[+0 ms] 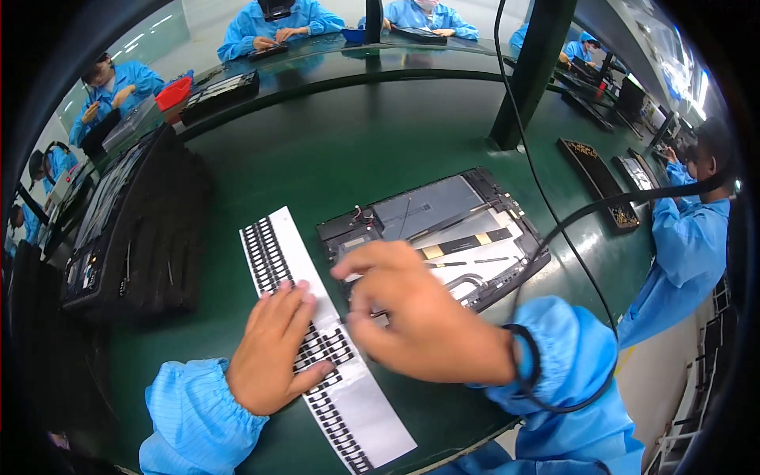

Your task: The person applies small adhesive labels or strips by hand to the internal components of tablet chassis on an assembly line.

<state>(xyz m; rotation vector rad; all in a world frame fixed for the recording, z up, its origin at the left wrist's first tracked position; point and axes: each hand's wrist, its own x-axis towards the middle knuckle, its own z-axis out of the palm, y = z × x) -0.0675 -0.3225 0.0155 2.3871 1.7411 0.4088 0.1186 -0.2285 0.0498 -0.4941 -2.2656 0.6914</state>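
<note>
- The person's left hand [273,348] lies palm down, fingers spread flat and gripping nothing, on a long white backing strip carrying rows of small black adhesive pieces [317,332].
- The strip runs diagonally under that palm, from the far end beyond the fingertips to the near table edge behind the wrist.
- The person's right hand [419,317] is curled just to the right of the left hand's fingertips, thumb and forefinger drawn together at the strip's right edge; it may be pinching one of the small black pieces, but motion blur makes it impossible to tell.
- Directly beyond the right hand's knuckles lies an opened flat electronic device with a grey metal plate, white panels and yellow-and-black tape across its inside [443,229]; the hand covers its near corner.
- Both forearms are in light blue elastic-cuffed sleeves, and a black wrist strap [529,360] circles the right wrist, its black cord [554,237] looping off to the right of the hand.
- Left of the left hand, well apart from it, stands a stack of black moulded trays [134,237] on the dark green work table [317,142].
- Beyond the table, other people in blue coats [273,24] sit at their own benches.
</note>
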